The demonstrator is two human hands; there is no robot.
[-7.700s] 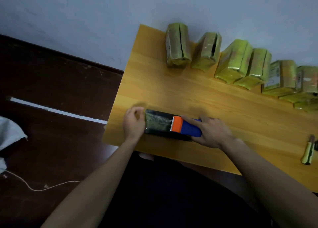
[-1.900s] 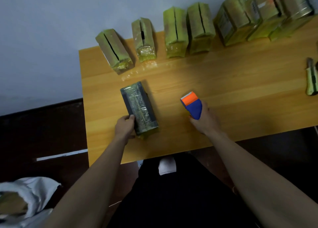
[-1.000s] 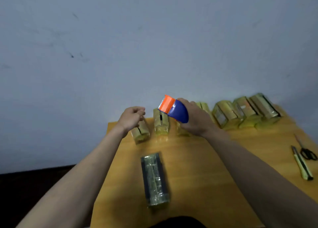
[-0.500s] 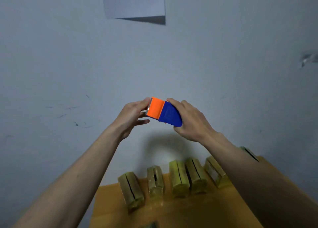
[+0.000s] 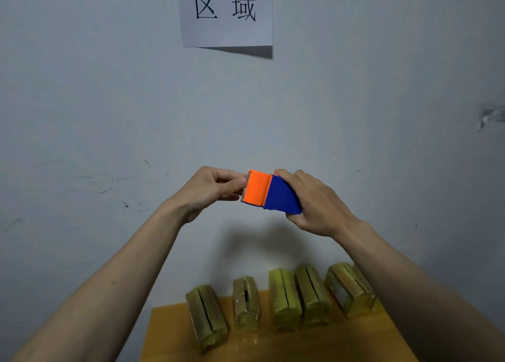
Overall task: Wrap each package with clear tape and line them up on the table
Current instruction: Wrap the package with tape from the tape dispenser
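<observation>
Head view: right hand [image 5: 317, 200] grips dispenser [image 5: 269, 192]; left hand [image 5: 210, 189] pinches its edge.

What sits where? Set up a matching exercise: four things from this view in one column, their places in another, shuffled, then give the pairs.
Things:
1. Orange-and-blue plastic tape dispenser
2. White paper sign with two black characters
3. Row of yellow-green taped packages
4. Left hand

Places:
A. Stuck on the grey wall, top of view
B. Standing along the back edge of the wooden table
C. Pinching at the dispenser's orange end
D. Held in the right hand, raised before the wall

Pairs: 1-D, 2-A, 3-B, 4-C
</observation>
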